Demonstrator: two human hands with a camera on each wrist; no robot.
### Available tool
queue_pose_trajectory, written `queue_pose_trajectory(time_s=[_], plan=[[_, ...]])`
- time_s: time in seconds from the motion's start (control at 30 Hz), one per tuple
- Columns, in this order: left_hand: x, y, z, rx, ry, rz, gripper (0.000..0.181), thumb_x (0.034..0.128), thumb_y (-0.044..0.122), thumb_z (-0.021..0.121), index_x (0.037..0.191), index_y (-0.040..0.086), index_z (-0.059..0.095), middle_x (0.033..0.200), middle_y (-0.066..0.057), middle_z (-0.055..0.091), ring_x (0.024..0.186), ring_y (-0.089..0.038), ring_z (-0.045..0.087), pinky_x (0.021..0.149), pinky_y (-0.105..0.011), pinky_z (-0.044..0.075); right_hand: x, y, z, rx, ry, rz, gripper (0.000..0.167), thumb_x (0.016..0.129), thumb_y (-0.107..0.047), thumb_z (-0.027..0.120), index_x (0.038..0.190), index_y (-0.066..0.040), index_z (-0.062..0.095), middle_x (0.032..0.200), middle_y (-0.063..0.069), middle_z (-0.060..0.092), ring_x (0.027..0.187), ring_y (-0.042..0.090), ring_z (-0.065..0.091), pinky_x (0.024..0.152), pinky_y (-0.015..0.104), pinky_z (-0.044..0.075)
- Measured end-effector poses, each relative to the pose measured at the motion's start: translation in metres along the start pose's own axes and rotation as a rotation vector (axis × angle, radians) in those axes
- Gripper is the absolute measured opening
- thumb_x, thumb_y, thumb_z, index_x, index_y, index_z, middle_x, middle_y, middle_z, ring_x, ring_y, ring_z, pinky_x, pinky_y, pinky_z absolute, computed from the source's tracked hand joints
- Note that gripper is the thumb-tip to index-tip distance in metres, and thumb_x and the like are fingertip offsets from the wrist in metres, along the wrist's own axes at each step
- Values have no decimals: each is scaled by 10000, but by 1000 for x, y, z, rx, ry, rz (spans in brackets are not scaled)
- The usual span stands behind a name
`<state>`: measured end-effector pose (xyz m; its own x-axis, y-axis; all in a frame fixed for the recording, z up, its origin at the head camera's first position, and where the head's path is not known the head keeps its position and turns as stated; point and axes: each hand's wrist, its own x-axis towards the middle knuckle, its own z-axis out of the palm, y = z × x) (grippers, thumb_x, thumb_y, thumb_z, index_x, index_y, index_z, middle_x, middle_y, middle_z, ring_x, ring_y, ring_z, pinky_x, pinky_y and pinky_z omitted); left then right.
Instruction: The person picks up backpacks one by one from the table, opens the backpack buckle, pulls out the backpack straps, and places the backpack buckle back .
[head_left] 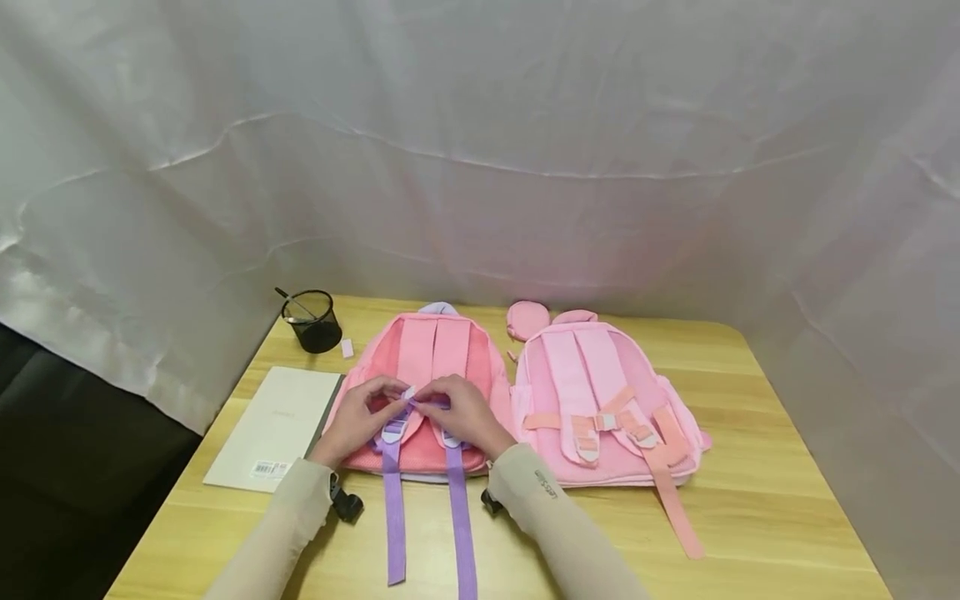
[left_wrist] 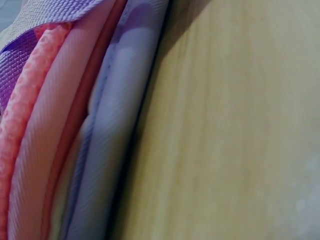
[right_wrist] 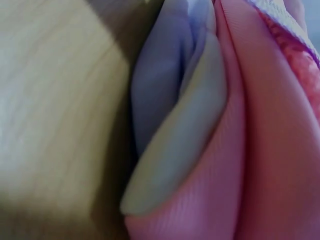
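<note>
A coral-pink backpack (head_left: 489, 358) lies with its shoulder straps facing up, and two purple webbing straps (head_left: 394, 517) trail from it towards me. Over its middle, my left hand (head_left: 360, 418) and right hand (head_left: 467, 412) meet at a small white buckle (head_left: 408, 392) on a purple chest strap. Thumb and fingers of each hand pinch the strap at the buckle; whether the clip is joined is too small to tell. The wrist views show the backpack's lower edge (left_wrist: 107, 125) and pink side (right_wrist: 270, 125) close up, with neither grip visible.
To the right lies a light pink backpack (head_left: 543, 450) with orange straps and a fastened chest buckle (head_left: 606, 422). A round pink pouch (head_left: 528, 320) sits behind it. On the left are a white notebook (head_left: 273, 425), a black mesh pen holder (head_left: 318, 335) and a small eraser-like block (head_left: 347, 348).
</note>
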<state>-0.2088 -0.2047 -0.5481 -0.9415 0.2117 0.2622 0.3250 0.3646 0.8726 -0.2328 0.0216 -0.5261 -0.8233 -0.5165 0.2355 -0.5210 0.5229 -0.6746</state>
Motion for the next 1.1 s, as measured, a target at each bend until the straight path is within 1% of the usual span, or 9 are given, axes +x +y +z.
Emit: queue_pose_trajectory(time_s=[0.1, 0.23, 0.33, 0.47, 0.57, 0.8, 0.9, 1.0, 1.1], plan=[[-1, 0, -1, -7, 10, -6, 214, 959, 211, 758, 1162, 151, 726, 994, -24, 748, 917, -108, 686, 838, -201, 542, 0, 0, 1, 5, 17, -23, 183, 943, -247, 773, 1114, -189, 806, 1058, -50, 777, 1030, 115, 671, 992, 319, 507], [-2, 1, -1, 3, 11, -16, 222, 959, 219, 758, 1164, 139, 729, 997, -39, 753, 919, -127, 685, 842, -216, 544, -2, -1, 1, 37, 49, -13, 182, 939, -241, 779, 1107, -177, 808, 1035, -36, 762, 1001, 104, 688, 961, 290, 534], [-2, 2, -1, 16, 9, -21, 214, 954, 227, 765, 1151, 148, 732, 984, -23, 753, 910, -126, 688, 838, -221, 549, -4, -2, 0, 52, 89, -8, 163, 943, -229, 773, 1089, -166, 812, 1022, -29, 757, 997, 107, 698, 951, 288, 546], [-1, 2, -1, 27, 2, -12, 230, 932, 222, 790, 1143, 153, 729, 970, -6, 748, 897, -112, 692, 830, -232, 558, -4, -1, 1, 53, 139, -15, 130, 945, -193, 769, 1058, -149, 815, 1009, -19, 759, 985, 113, 707, 936, 286, 554], [-1, 2, 0, 31, -6, -1, 255, 912, 230, 812, 1141, 157, 727, 965, 5, 749, 883, -96, 697, 818, -233, 563, -5, 1, 1, 78, 163, -17, 104, 936, -173, 777, 1027, -142, 816, 991, -18, 760, 964, 109, 709, 916, 277, 559], [-5, 37, -2, 61, -18, -36, 231, 914, 102, 790, 1119, 21, 722, 947, -109, 748, 858, -168, 689, 805, -264, 554, -7, 1, -1, 142, 180, -7, 75, 922, -156, 791, 989, -136, 819, 975, -13, 773, 950, 112, 717, 908, 275, 565], [-6, 41, -3, 61, -24, -27, 231, 921, 101, 783, 1123, 12, 718, 947, -107, 745, 857, -139, 682, 809, -258, 553, -8, 0, -2, 149, 169, -8, 87, 918, -159, 796, 994, -127, 823, 992, 1, 784, 971, 127, 728, 928, 273, 564], [-6, 40, -3, 64, -30, -23, 230, 922, 95, 780, 1122, 3, 714, 946, -113, 740, 858, -133, 677, 809, -262, 555, -6, -2, -2, 153, 159, -1, 98, 906, -160, 809, 995, -127, 830, 1001, -3, 791, 991, 128, 734, 944, 262, 558], [-4, 28, -1, 77, -32, -25, 230, 921, 91, 780, 1122, 3, 712, 940, -117, 735, 853, -138, 671, 802, -264, 553, -4, -4, -1, 166, 144, 11, 105, 892, -157, 822, 994, -134, 834, 1010, -15, 794, 1001, 122, 735, 948, 258, 557]])
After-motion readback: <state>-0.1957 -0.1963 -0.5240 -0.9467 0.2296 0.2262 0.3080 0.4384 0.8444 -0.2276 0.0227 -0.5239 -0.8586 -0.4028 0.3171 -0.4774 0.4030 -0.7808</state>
